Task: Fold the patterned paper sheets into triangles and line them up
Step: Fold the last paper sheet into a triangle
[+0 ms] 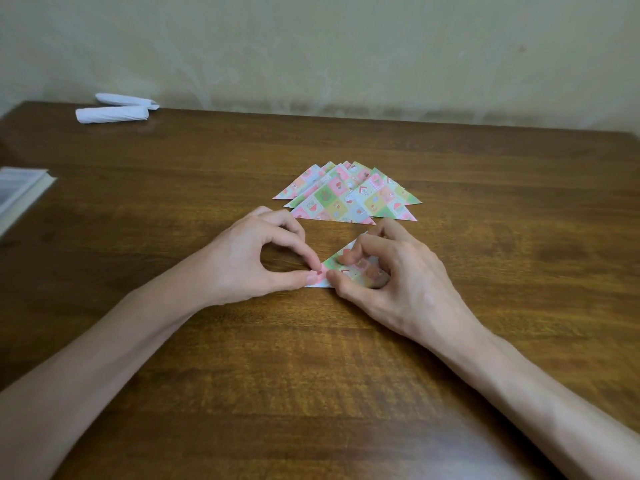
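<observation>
Both forearms angle in from the near edge, hands meeting mid-counter point(485, 209). Left hand point(256, 258) arched, thumb and forefinger pinching the left corner of a folded triangle point(349, 270); other fingers curled above, clear of the paper. Right hand point(391, 271) clawed over the same triangle, thumb at the lower edge beside the left thumb, fingertips pressing down on the top face. The two hands nearly touch at that corner. Triangle lies flat on the counter, long edge toward the person, apex pointing away; pink, green and white squares with small pictures, right half hidden under the right hand. Just beyond it, a stack point(346, 197) of same-pattern triangles, fanned and overlapping, apexes away, near but not touching the one in hand. Far left corner by the wall: two white rolls point(112, 114), side by side. Left edge: corner of a book point(17, 192), mostly out of frame.
</observation>
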`<state>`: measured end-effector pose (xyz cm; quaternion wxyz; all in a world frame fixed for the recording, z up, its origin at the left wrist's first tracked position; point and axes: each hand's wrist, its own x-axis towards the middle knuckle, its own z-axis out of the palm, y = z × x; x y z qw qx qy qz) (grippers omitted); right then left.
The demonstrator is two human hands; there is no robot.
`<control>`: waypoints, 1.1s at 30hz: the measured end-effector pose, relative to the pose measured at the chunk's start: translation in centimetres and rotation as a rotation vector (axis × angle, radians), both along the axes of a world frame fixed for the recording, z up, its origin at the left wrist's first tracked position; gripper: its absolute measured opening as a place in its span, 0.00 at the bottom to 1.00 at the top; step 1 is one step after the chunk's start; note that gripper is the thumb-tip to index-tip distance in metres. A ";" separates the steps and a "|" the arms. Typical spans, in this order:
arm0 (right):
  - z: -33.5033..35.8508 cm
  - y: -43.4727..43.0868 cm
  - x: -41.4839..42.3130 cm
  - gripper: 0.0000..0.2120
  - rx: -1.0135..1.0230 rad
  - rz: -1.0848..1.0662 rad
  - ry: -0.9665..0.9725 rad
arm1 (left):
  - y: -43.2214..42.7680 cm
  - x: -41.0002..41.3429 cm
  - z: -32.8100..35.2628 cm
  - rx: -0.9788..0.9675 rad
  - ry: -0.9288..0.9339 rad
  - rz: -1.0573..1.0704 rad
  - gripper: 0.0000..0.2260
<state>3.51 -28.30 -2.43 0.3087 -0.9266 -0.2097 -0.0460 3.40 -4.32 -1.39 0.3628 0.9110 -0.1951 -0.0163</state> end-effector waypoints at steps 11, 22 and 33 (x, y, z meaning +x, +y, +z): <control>0.0 0.3 -0.4 0.18 -0.054 -0.019 -0.020 | 0.2 0.2 0.0 0.011 0.002 -0.019 0.11; 0.4 0.8 -0.6 0.22 -0.105 -0.046 0.037 | 0.6 0.4 0.4 0.051 0.040 -0.041 0.12; -0.1 1.6 -1.3 0.21 -0.117 -0.098 -0.030 | 0.9 0.5 0.3 0.074 0.042 -0.066 0.11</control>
